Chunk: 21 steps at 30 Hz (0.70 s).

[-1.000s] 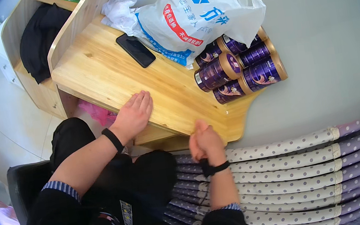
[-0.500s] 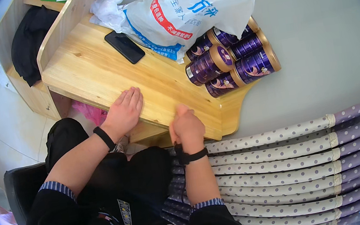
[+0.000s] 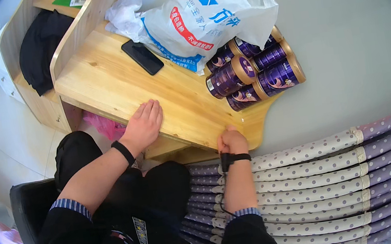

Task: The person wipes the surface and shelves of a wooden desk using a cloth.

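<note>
My left hand [image 3: 144, 126] lies flat near the front edge of the light wooden table [image 3: 97, 76], fingers stretched out and nothing in it. At the table's right front edge my right hand [image 3: 233, 142] is closed, its fingers curled under; whatever it may hold is hidden. Each wrist wears a black band, and a thin dark cord hangs from the right one. A black phone [image 3: 143, 57] lies face up beyond my left hand. Several purple cans with gold lids [image 3: 227, 81] are stacked on their sides beyond my right hand.
A large white plastic bag [image 3: 200, 20] with blue and red print lies at the back, partly over the cans. Black cloth [image 3: 43, 51] fills a side shelf. A pink bag [image 3: 105, 125] shows under the table. Dotted padded fabric [image 3: 313, 167] stretches at right.
My right hand has slid right and toward me along the table edge. The left hand stays flat on the wood; the whole view has shifted slightly.
</note>
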Tool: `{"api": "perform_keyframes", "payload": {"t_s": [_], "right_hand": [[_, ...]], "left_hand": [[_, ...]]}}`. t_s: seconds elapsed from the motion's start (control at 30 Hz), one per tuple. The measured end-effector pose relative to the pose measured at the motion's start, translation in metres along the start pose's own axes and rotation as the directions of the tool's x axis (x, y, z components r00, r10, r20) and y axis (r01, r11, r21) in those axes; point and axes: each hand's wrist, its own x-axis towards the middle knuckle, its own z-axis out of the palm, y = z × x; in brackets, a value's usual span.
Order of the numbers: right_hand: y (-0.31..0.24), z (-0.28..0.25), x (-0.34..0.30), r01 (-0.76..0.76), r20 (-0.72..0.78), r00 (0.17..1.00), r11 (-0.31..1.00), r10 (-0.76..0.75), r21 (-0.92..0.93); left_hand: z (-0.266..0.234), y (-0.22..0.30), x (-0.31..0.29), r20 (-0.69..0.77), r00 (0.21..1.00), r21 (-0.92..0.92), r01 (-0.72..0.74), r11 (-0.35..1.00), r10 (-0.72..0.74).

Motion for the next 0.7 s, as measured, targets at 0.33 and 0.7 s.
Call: {"api": "perform_keyframes", "payload": {"t_s": [0.33,0.7], "right_hand": [[-0.184,0.129,-0.153,0.427,0.149,0.871,0.573,-0.468,-0.699],[-0.169,0.121,-0.171,0.542,0.258,0.83,0.604,-0.495,-0.584]], "left_hand": [[0.012,-0.004,-0.009,-0.002,1.0,0.041,0.018,0.999,-0.018],[0.006,-0.01,-0.014,-0.001,1.0,-0.008,0.03,1.0,-0.03]]}}
